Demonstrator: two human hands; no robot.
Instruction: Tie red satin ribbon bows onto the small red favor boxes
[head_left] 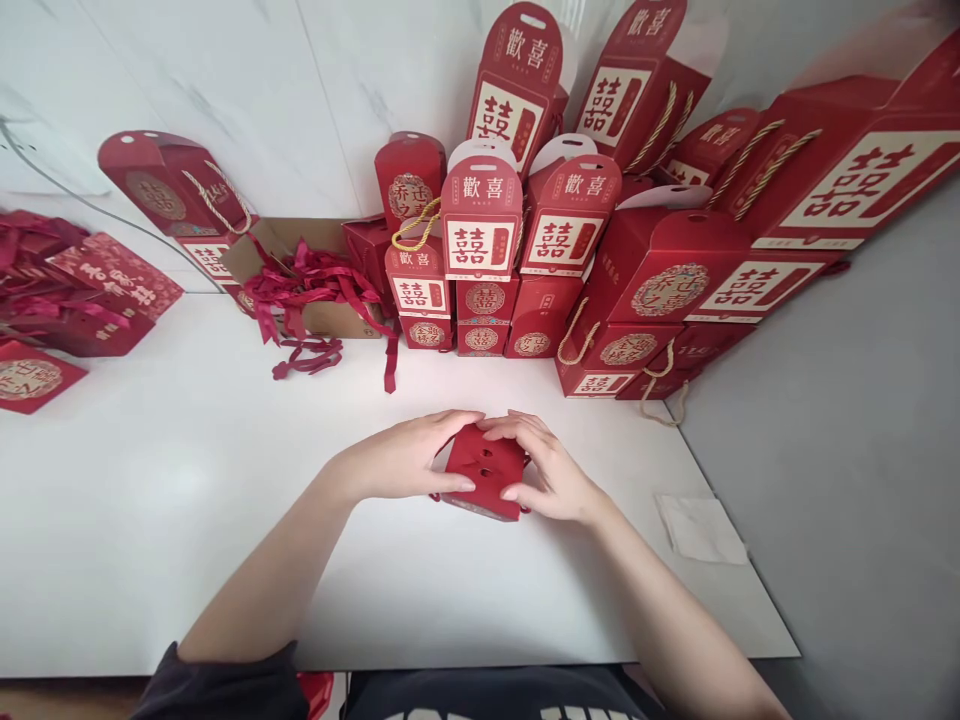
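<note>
A small red gift box (491, 485) with holes in its top stands on the white table in front of me. Dark red cord or ribbon shows at its left and right sides. My left hand (420, 455) grips the box from the left, its thumb along the near top edge and its fingers over the far side. From the right, my right hand (544, 468) is curved around the same box, thumb on top and fingers at the far edge. The far side of the box is hidden behind my fingers.
Red gift boxes (480, 240) with rope handles are stacked along the wall. A cardboard box (352, 320) holds dark red ribbons (315, 280), some spilling out. More red boxes (112, 330) lie at the left. A white tissue (701, 528) lies near the table's right edge.
</note>
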